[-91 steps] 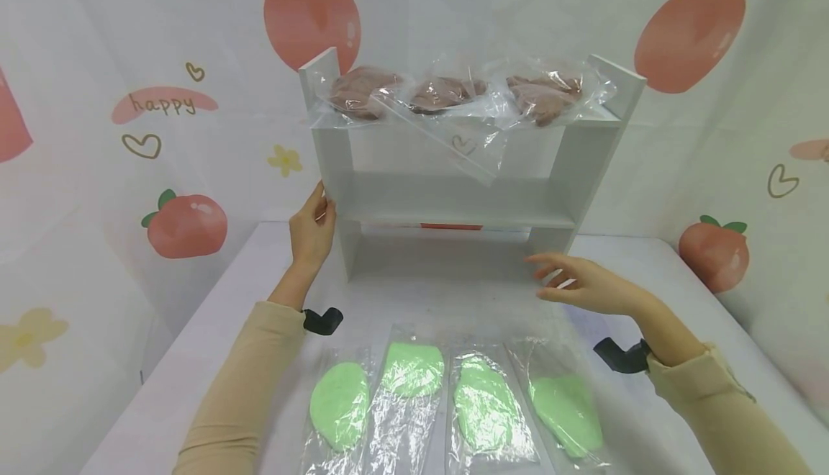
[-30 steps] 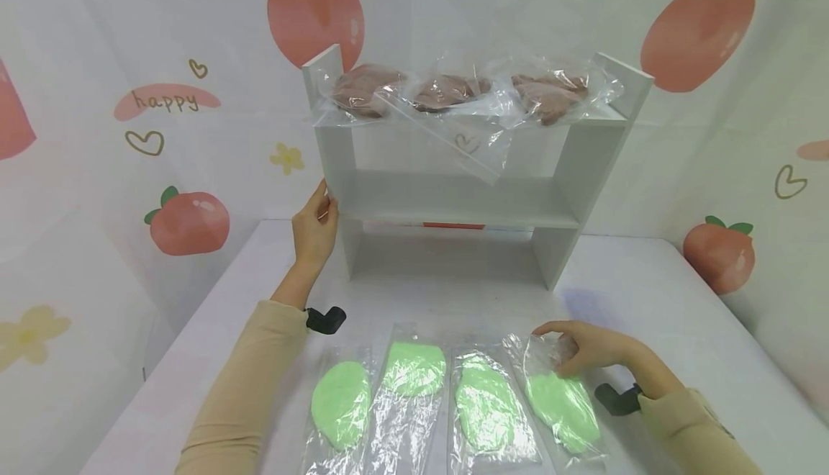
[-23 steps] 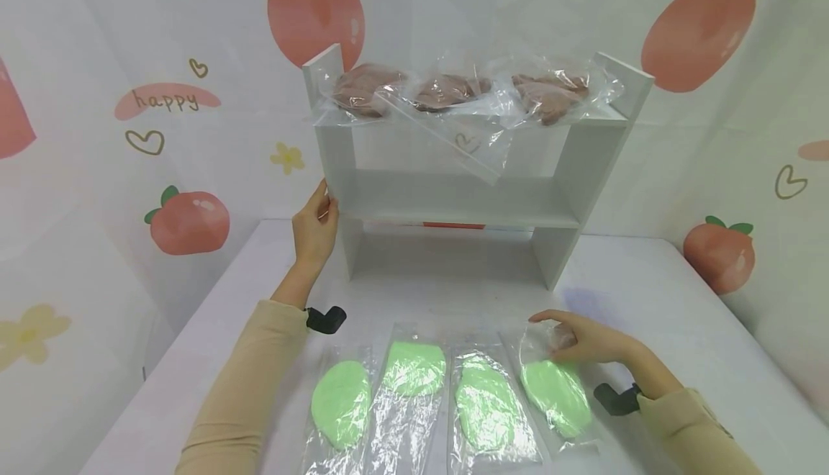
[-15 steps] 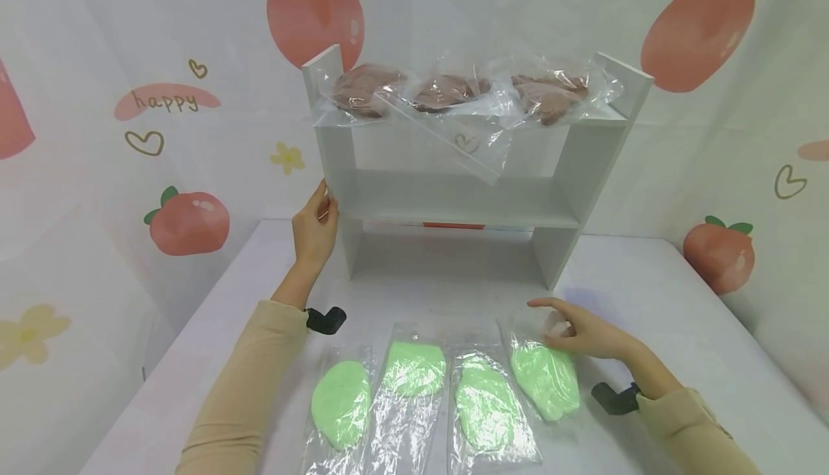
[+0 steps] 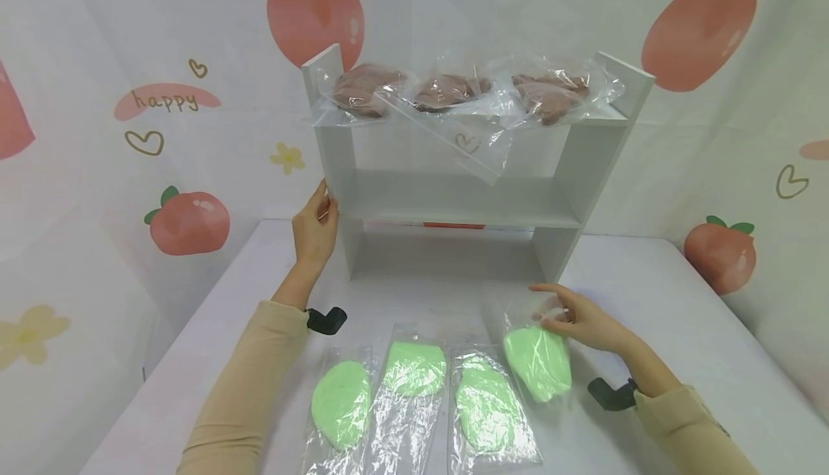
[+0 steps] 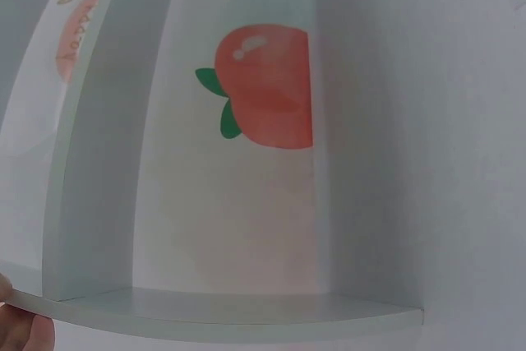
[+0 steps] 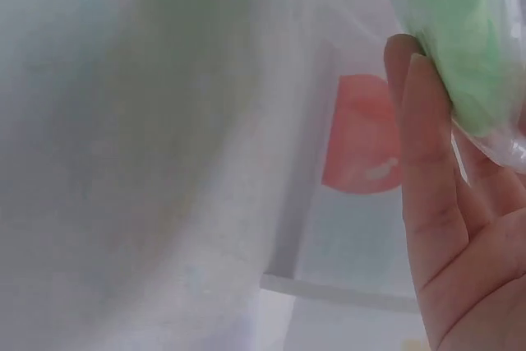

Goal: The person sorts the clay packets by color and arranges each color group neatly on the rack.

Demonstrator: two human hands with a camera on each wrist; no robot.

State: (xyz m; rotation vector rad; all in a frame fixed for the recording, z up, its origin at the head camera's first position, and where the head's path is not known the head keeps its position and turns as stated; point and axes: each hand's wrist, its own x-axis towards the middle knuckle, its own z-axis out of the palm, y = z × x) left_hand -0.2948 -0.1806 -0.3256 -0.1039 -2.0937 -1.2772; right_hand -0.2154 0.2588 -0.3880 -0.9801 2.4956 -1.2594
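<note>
My left hand [image 5: 315,232] grips the left side panel of a white two-tier shelf [image 5: 453,198]; its fingertips [image 6: 29,330] show at the panel's edge in the left wrist view. The right hand [image 5: 583,319] holds a clear plastic bag with a flat light-green piece [image 5: 539,363] by its upper part, lifted off the table in front of the shelf's right side. In the right wrist view, fingers [image 7: 429,145] press against the bagged green piece [image 7: 468,47]. Three similar bagged green pieces lie in a row: left [image 5: 341,404], middle [image 5: 414,371] and right [image 5: 486,406].
On the shelf's top tier sit three clear bags of brown lumps [image 5: 369,90], one with a zip edge [image 5: 453,140] hanging over the front. A white table [image 5: 246,360] carries everything. Behind hangs a white cloth [image 5: 492,7] printed with fruit.
My right hand came down from beside the shelf, took hold of the rightmost bagged green piece and lifted it up toward the shelf. The left hand keeps its place on the panel.
</note>
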